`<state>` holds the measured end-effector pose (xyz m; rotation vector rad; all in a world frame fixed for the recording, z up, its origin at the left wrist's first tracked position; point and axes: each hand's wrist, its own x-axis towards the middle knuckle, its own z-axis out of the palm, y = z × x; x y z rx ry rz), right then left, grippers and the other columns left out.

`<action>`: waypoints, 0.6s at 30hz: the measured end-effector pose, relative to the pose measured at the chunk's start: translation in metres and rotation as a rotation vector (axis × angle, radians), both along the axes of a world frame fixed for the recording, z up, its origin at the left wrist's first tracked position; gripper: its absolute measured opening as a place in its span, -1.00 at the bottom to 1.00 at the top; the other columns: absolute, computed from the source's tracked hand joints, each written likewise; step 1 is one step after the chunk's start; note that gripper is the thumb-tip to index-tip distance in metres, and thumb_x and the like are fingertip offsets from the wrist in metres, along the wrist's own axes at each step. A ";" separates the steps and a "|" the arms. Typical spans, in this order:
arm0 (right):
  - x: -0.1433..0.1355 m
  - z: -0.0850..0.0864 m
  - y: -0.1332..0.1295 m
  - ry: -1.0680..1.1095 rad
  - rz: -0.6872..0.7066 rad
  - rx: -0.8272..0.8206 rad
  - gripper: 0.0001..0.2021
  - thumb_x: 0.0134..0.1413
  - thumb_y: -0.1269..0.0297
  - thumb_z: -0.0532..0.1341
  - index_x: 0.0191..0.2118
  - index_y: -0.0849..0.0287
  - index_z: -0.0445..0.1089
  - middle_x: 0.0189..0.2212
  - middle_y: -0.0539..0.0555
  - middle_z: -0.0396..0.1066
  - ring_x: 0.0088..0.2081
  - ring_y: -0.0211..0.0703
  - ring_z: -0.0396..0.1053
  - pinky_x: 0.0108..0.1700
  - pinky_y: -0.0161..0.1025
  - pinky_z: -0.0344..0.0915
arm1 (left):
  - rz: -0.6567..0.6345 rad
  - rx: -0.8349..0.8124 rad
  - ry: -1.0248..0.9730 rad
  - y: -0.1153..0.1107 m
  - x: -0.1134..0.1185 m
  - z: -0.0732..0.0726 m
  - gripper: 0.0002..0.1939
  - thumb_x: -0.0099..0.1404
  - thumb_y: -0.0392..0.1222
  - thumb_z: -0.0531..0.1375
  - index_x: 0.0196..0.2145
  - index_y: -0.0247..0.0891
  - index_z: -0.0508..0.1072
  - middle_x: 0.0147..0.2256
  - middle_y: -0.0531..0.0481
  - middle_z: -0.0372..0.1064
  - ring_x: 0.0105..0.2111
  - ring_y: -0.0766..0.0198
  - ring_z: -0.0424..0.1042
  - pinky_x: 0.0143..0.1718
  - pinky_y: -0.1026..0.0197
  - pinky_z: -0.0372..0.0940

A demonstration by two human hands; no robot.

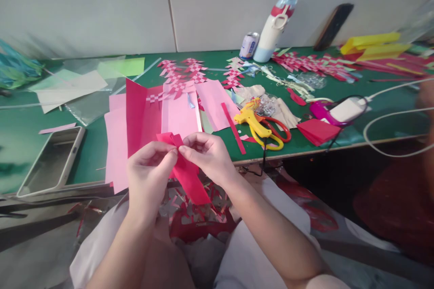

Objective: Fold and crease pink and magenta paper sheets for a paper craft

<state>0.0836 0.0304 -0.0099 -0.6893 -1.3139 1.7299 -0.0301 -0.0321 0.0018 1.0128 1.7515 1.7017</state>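
Note:
Between my two hands is a piece of folded red paper (191,180), its wide tail slanting down to the right over my lap. My left hand (152,162) pinches its upper edge between thumb and forefinger. Right beside those fingertips, my right hand (206,153) grips the same paper in a pinch. Behind my hands, pink paper sheets (179,113) and a standing red sheet (142,122) lie at the table's front. Woven pink-and-red paper strips (172,76) rest on top of and behind them. A narrow red strip (233,127) is to the right.
Yellow-handled scissors (256,124) and red-handled scissors (276,127) lie on the green table (217,144). A bottle (273,31) and a can (249,46) stand at the back. A phone case (50,162) lies left. Below, a red bin (203,230) holds paper scraps. White cables (366,133) hang right.

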 end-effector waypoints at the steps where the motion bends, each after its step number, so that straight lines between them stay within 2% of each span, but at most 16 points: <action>1: 0.000 0.000 0.000 0.003 0.001 -0.006 -0.75 -0.21 0.17 0.39 -0.46 0.18 0.39 -0.49 -0.02 0.40 -0.42 -0.30 0.34 -0.37 -0.32 0.32 | 0.006 0.004 -0.009 0.000 0.000 -0.001 -0.98 0.01 -0.28 0.26 -0.53 -0.20 0.49 -0.57 0.11 0.40 -0.54 0.36 0.36 -0.50 0.32 0.28; 8: 0.000 0.000 0.001 0.035 0.005 -0.028 -0.79 -0.20 0.21 0.39 -0.46 0.18 0.39 -0.50 -0.04 0.39 -0.43 -0.32 0.33 -0.35 -0.32 0.33 | -0.018 -0.012 -0.051 0.003 -0.003 -0.003 -0.95 0.00 -0.22 0.30 -0.53 -0.21 0.50 -0.57 0.09 0.43 -0.55 0.35 0.38 -0.54 0.31 0.29; 11: 0.001 -0.001 0.003 0.042 0.004 -0.032 -0.80 -0.16 0.21 0.37 -0.46 0.18 0.39 -0.50 -0.04 0.38 -0.45 -0.33 0.32 -0.35 -0.33 0.33 | -0.056 -0.061 -0.038 0.002 -0.004 -0.001 -0.90 0.02 -0.16 0.31 -0.49 -0.23 0.51 -0.54 0.05 0.46 -0.54 0.31 0.42 -0.53 0.30 0.32; 18: 0.004 -0.002 0.005 0.034 0.014 -0.034 -0.80 -0.22 0.26 0.40 -0.45 0.19 0.41 -0.52 -0.06 0.36 -0.46 -0.35 0.30 -0.36 -0.36 0.30 | -0.075 -0.116 0.018 -0.003 -0.004 0.004 -0.86 0.04 -0.13 0.33 -0.44 -0.24 0.54 -0.50 0.01 0.50 -0.51 0.29 0.46 -0.52 0.31 0.35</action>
